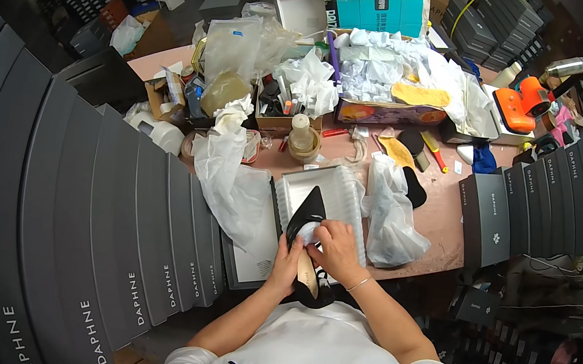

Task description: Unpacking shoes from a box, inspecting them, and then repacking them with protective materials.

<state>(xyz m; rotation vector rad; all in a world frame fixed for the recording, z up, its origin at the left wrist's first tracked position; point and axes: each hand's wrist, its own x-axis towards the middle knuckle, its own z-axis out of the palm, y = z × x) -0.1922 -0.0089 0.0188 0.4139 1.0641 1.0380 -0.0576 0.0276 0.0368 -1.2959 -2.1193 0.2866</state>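
Observation:
A black pointed-toe shoe [311,206] with a beige insole is held close to my body, its toe turned away from me. My left hand [284,265] is closed around its left side. With bent fingers, my right hand [338,252] presses a crumpled wad of white paper [308,233] at the shoe's opening; its fingertips are partly hidden. Beneath the shoe lies an open shoebox [280,194] lined with white paper. A dark-edged box part with a pale inside [245,265] rests to its left. White tissue [230,184] and a plastic-wrapped bundle [393,225] flank the box.
Tall rows of dark grey shoeboxes [75,201] stand at left, and more grey shoeboxes [565,187] at right. A carton of crumpled white paper [383,59] sits at the back. A glue jar [302,140], a yellow-handled brush [434,150] and an orange tool [519,104] lie about the pink table [439,262].

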